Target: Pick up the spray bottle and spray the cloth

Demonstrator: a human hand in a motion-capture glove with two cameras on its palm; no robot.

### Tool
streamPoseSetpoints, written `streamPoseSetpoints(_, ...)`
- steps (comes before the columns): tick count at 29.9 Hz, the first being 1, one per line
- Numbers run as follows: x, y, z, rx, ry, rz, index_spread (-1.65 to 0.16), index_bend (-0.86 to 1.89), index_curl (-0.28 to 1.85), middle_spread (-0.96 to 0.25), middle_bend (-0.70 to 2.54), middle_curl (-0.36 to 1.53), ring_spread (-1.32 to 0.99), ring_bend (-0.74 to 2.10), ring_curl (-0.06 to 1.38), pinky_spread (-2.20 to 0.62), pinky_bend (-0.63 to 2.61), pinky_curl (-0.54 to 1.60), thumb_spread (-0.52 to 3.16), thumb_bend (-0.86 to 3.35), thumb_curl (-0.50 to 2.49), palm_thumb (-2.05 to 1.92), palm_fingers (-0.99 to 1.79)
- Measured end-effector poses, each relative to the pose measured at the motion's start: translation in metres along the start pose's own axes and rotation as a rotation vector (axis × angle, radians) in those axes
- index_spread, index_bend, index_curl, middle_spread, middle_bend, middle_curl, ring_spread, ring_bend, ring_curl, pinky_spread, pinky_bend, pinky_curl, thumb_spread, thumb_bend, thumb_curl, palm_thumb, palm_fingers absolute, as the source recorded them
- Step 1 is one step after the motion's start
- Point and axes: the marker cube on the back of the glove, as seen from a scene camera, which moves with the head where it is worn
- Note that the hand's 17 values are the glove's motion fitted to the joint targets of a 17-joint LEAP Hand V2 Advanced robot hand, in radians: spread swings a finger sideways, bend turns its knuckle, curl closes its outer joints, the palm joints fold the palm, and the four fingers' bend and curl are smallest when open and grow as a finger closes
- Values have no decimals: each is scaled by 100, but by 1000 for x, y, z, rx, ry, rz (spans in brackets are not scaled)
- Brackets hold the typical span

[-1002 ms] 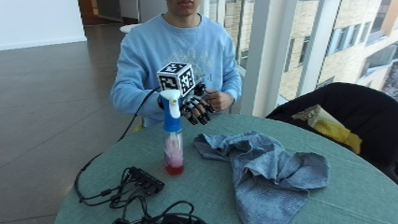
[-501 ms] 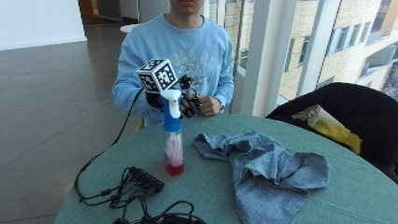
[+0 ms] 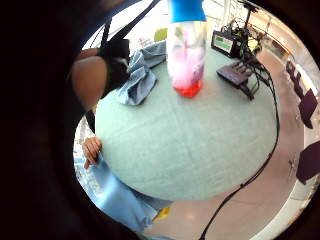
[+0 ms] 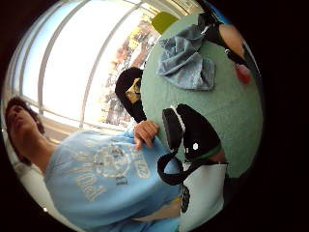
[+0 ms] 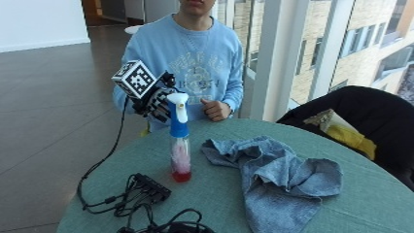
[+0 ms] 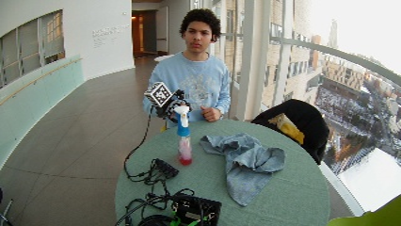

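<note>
A: What stands on the round green table (image 5: 362, 160), from the biggest thing down?

B: The largest is the grey-blue cloth (image 5: 275, 179). It lies crumpled on the right half of the table, soft and in many folds. To its left, near but apart from it, the spray bottle (image 5: 179, 145) stands upright. It has a clear body with pink liquid at the bottom, a blue collar and a white trigger head. In front of it, at the near left edge, lie a small black box (image 5: 150, 186) and some cables (image 5: 136, 208).

A: And the person's gloved right hand (image 5: 155, 101)?

B: It hangs in the air just behind the white head of the bottle, on the far side. The fingers look loosely bent and they hold nothing. Whether they touch the bottle head, the outside view does not show surely; it seems they do not. The bare left hand (image 5: 215, 109) rests at the far edge of the table.

A: How will the bottle handle?

B: Probably light, because only a little liquid is inside. The plastic is stiff and smooth, so it can be slippery. It is tall and narrow, so a push near the top may tip it. The best place to take hold seems the neck at the blue collar, with one finger on the trigger.
</note>
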Motion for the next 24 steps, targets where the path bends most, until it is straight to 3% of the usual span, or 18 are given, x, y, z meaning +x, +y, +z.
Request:
streamPoseSetpoints(7, 35, -3, -8, 104, -248, 111, -34, 12, 24, -7, 29, 36, -3, 40, 32, 15, 28, 31, 117, 10, 28, 62, 75)
streamPoseSetpoints(15, 57, -20, -2, 286, -458, 93, -34, 12, 24, -6, 26, 37, -2, 37, 32, 16, 31, 32, 117, 5, 29, 64, 72)
streamPoseSetpoints(24, 78, -36, 2, 238, -498, 228, -35, 10, 23, -5, 25, 38, -1, 32, 32, 18, 35, 35, 116, 1, 30, 66, 64)
